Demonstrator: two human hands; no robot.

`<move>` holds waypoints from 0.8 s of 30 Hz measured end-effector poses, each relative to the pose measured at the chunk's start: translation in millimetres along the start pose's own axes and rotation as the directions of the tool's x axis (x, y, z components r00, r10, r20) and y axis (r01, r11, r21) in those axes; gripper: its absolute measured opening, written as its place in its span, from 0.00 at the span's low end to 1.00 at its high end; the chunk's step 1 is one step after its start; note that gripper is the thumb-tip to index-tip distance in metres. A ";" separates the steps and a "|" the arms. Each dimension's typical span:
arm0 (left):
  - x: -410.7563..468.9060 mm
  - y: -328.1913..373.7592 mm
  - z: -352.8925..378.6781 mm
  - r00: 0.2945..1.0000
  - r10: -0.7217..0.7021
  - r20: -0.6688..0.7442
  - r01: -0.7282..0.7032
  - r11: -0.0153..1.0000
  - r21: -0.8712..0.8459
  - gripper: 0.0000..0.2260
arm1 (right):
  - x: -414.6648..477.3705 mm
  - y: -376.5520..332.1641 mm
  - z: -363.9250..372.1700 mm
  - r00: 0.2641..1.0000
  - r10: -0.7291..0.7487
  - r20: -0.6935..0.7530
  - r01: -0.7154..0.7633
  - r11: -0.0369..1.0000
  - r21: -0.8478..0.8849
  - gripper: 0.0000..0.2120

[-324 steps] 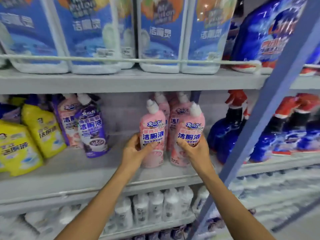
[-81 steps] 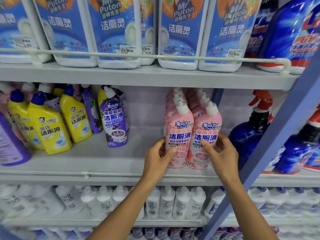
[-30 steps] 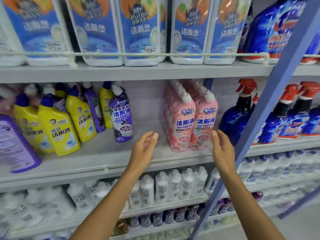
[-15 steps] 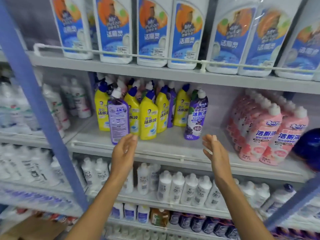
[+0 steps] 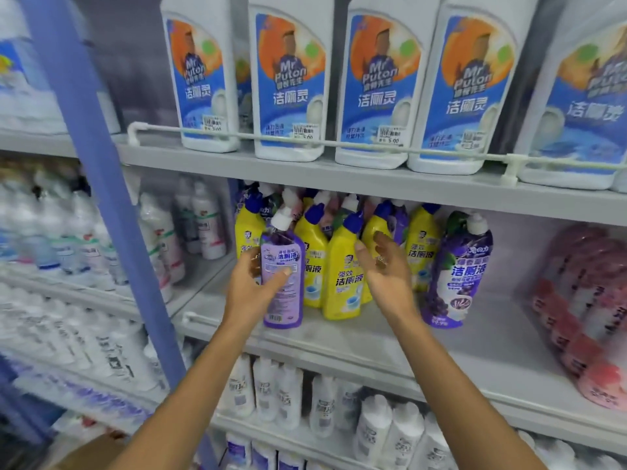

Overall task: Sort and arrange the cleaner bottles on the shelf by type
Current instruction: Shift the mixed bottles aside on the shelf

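Head camera, looking at a shop shelf (image 5: 390, 337) of toilet cleaner. At the far right of the middle shelf, the pink bottles (image 5: 583, 300) stand together as one group, so that part of the sorting looks finished. The cluster at the left looks unsorted: yellow bottles (image 5: 344, 283) with blue caps are mixed with purple ones, some tucked behind them, and a dark purple bottle (image 5: 454, 273) stands alone just right of the yellow group. The left hand (image 5: 252, 290) grips a pale purple bottle (image 5: 283, 279) at the front left of that cluster, thumb across the label and fingers wrapped behind it; the bottle is upright, its base at the shelf. The right hand (image 5: 383, 269) is empty, fingers spread and relaxed in front of the yellow bottles; whether it touches them cannot be told. Large white bottles (image 5: 291, 86) line the shelf above.
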State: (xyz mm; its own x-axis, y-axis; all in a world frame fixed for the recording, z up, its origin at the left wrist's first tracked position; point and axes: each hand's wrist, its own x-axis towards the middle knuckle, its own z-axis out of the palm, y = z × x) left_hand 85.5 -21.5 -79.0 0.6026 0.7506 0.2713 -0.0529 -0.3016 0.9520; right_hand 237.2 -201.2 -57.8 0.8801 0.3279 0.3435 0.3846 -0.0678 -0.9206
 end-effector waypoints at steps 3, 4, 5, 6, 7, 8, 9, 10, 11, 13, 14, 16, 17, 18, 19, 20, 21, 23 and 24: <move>10.9 -10.5 7.4 1.000 -0.006 0.022 0.006 1.000 -0.013 0.22 | 12.3 5.1 22.6 0.998 -0.027 0.049 0.033 0.989 -0.143 0.37; 12.9 -13.1 8.6 1.000 -0.002 0.024 0.002 1.000 -0.025 0.23 | 13.4 9.0 27.4 0.999 -0.034 0.036 0.041 0.977 -0.210 0.36; 14.2 -14.3 8.8 1.000 -0.001 0.022 0.002 1.000 -0.025 0.23 | 13.4 11.9 30.6 0.999 -0.051 0.016 0.054 0.965 -0.256 0.36; 15.5 -14.9 8.9 1.000 0.001 0.020 -0.001 0.999 -0.032 0.22 | 13.5 13.9 32.0 0.998 -0.066 -0.010 0.061 0.957 -0.285 0.36; 16.8 -14.7 8.8 1.000 0.007 0.022 -0.006 1.000 -0.026 0.22 | 15.0 15.2 32.8 0.997 -0.073 -0.034 0.059 0.952 -0.301 0.36; 18.1 -14.8 8.8 1.000 0.015 0.027 -0.014 1.000 -0.024 0.23 | 17.0 16.3 33.5 0.996 -0.071 -0.055 0.051 0.949 -0.312 0.36; 19.0 -15.1 9.5 0.999 0.022 0.035 -0.021 1.000 -0.022 0.23 | 18.6 16.8 33.8 0.996 -0.057 -0.064 0.034 0.948 -0.316 0.36; 19.3 -15.3 11.0 0.999 0.027 0.039 -0.026 0.999 -0.028 0.23 | 18.7 17.3 34.3 0.997 -0.035 -0.068 0.012 0.949 -0.315 0.37; 18.9 -15.6 13.1 0.999 0.032 0.041 -0.031 0.999 -0.029 0.23 | 17.6 19.5 35.0 0.998 -0.006 -0.063 -0.014 0.951 -0.309 0.37; 18.6 -14.7 18.6 0.998 0.031 0.054 -0.029 0.999 -0.030 0.22 | 10.2 23.5 34.2 0.998 0.061 -0.019 -0.063 0.968 -0.243 0.37; 18.2 -14.3 21.4 0.997 0.027 0.068 -0.025 0.999 -0.032 0.22 | 4.9 26.3 32.3 0.997 0.080 0.004 -0.078 0.980 -0.185 0.36; 18.4 -13.0 27.7 0.994 0.026 0.109 -0.022 0.999 -0.038 0.22 | -3.1 32.7 24.5 0.996 0.085 0.006 -0.084 0.990 -0.118 0.30; 18.9 -12.8 31.8 0.991 0.030 0.129 -0.026 0.999 -0.039 0.22 | -6.1 33.6 19.0 0.997 0.074 -0.011 -0.074 0.990 -0.122 0.26; 18.8 -12.0 36.7 0.988 0.036 0.151 -0.030 0.999 -0.041 0.22 | -8.9 32.9 12.9 0.998 0.060 -0.035 -0.064 0.988 -0.141 0.23; 18.1 -11.0 42.8 0.984 0.042 0.174 -0.036 0.999 -0.037 0.22 | -11.8 32.5 6.0 0.997 0.041 -0.070 -0.053 0.984 -0.170 0.22; 15.9 -9.2 49.5 0.979 0.050 0.195 -0.044 0.998 -0.037 0.22 | -14.9 33.3 -1.5 0.994 0.020 -0.110 -0.043 0.977 -0.209 0.21; 13.6 -8.4 57.8 0.975 0.061 0.212 -0.055 0.998 -0.033 0.22 | -18.0 35.8 -9.4 0.988 0.001 -0.157 -0.040 0.968 -0.247 0.21; 7.9 -6.5 76.4 0.967 0.081 0.244 -0.075 0.997 -0.031 0.21 | -24.4 40.1 -26.3 0.967 -0.026 -0.254 -0.057 0.947 -0.317 0.22; 6.1 -6.0 86.1 0.960 0.088 0.265 -0.085 0.996 -0.022 0.21 | -27.1 41.7 -35.8 0.955 -0.030 -0.296 -0.077 0.936 -0.344 0.22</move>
State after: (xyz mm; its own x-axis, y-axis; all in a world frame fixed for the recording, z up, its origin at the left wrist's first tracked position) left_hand 158.0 -65.8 -95.3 0.7849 0.5385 0.3065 -0.1215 -0.3514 0.9283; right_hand 239.3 -246.6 -98.9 0.9112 0.0364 0.4103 0.3876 -0.4125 -0.8244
